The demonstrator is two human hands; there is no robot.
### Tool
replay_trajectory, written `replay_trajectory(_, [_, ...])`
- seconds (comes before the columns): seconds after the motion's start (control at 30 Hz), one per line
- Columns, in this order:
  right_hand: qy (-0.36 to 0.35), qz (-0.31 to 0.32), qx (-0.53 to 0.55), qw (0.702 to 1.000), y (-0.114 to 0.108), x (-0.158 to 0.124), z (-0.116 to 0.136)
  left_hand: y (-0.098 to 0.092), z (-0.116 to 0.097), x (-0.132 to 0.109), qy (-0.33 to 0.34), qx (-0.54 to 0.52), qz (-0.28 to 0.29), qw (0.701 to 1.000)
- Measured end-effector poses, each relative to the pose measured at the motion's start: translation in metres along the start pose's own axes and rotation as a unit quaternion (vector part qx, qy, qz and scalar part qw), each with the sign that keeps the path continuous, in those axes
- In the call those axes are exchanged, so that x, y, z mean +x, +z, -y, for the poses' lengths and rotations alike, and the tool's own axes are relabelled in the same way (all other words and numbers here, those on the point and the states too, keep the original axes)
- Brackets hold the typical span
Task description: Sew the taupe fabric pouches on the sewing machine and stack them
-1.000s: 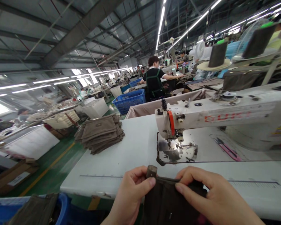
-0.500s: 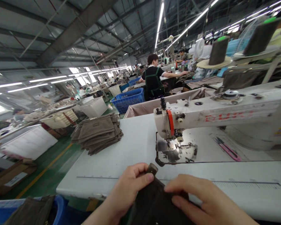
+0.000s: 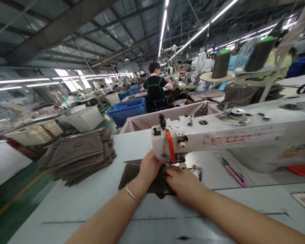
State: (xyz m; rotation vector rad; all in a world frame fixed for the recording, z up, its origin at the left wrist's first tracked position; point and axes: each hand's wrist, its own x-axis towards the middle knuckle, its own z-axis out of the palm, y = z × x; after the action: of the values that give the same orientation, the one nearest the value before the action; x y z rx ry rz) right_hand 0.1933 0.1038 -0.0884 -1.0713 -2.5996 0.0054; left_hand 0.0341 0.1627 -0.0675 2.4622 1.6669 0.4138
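A dark brown fabric piece [image 3: 128, 173] lies flat on the white table under the head of the white sewing machine [image 3: 218, 135]. My left hand [image 3: 148, 167] presses on it just left of the needle, fingers hidden behind the machine head. My right hand [image 3: 181, 181] rests on the fabric in front of the needle, fingers curled down onto the cloth. A thin bracelet sits on my left wrist.
A stack of grey-brown fabric pieces [image 3: 77, 156] lies at the table's left. Pink snips [image 3: 232, 171] lie right of the needle. Thread cones [image 3: 221, 64] stand behind the machine. A person in black [image 3: 155, 88] sits ahead by a blue basket [image 3: 125, 112].
Both hands have carried the dark fabric from the table's near edge forward to the needle and laid it flat under the machine head. The view has shifted closer.
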Motion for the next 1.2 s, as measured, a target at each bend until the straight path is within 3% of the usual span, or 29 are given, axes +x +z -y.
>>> replay_trajectory(0.1, [-0.020,0.008,-0.005,1.000,-0.004,-0.015,-0.011,0.004,-0.005,-0.008,0.029,-0.020,0.009,0.999])
replay_trajectory(0.23, [-0.041,0.006,0.013,0.999,0.001,-0.037,-0.015,0.007,-0.011,-0.040,0.089,-0.050,0.039,0.994])
replay_trajectory(0.37, [-0.037,-0.003,0.028,0.999,0.006,-0.042,-0.013,0.010,-0.006,-0.059,0.152,-0.063,0.037,0.986])
replay_trajectory(0.5, [-0.047,-0.017,0.041,0.998,0.008,-0.042,-0.010,0.009,0.000,-0.060,0.158,-0.057,0.029,0.985])
replay_trajectory(0.73, [0.002,-0.046,0.084,0.995,0.013,-0.044,-0.011,0.006,-0.005,-0.059,0.203,-0.018,0.031,0.979])
replay_trajectory(1.2, [-0.014,-0.007,0.093,0.996,0.005,-0.039,-0.013,0.003,0.000,-0.052,0.192,-0.060,0.052,0.978])
